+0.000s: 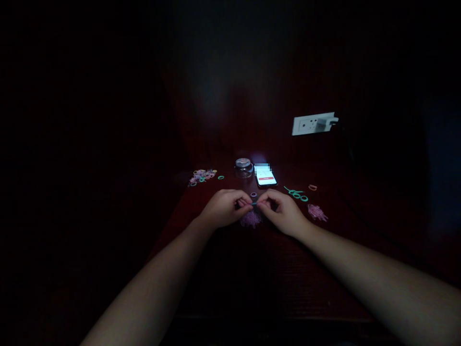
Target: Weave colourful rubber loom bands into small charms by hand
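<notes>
My left hand (228, 207) and my right hand (283, 211) meet over the dark table, fingertips pinched close together. Between them is a small teal band (254, 203), one end in each pinch; its full shape is hidden by the fingers. Just below the fingertips lies a pile of small purple loops (251, 219), partly covered by my hands. A single pale purple ring (253, 194) sits just beyond the fingertips. To the right of my right hand are several green rings (296, 195) and a heap of pink bands (317, 212).
A lit phone (265, 176) and a lidded clear jar (244, 168) stand behind my hands. Mixed coloured bands (202, 177) lie at the back left near a green ring (221, 178). An orange band (312, 187) lies right. A wall socket (312, 124) holds a plug.
</notes>
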`<control>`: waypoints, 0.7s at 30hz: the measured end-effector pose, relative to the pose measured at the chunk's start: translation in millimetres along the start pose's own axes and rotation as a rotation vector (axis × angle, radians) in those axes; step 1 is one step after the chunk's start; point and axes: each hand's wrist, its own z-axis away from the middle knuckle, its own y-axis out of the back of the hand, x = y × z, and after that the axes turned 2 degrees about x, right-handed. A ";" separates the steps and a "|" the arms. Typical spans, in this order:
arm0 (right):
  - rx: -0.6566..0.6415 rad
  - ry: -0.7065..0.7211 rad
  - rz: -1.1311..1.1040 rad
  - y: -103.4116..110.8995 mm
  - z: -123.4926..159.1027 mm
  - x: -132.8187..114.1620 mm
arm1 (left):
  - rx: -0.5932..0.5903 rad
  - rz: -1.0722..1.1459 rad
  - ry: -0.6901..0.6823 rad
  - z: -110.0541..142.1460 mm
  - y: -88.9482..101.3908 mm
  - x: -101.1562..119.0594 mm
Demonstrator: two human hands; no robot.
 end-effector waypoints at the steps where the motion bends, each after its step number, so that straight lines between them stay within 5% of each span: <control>1: -0.001 0.001 0.002 0.1 0.3 0.2 | 0.002 0.006 0.006 0.1 -0.2 0.0; 21: -0.053 -0.001 -0.059 -0.8 -0.5 -2.3 | 0.016 -0.033 -0.058 -0.8 1.4 3.6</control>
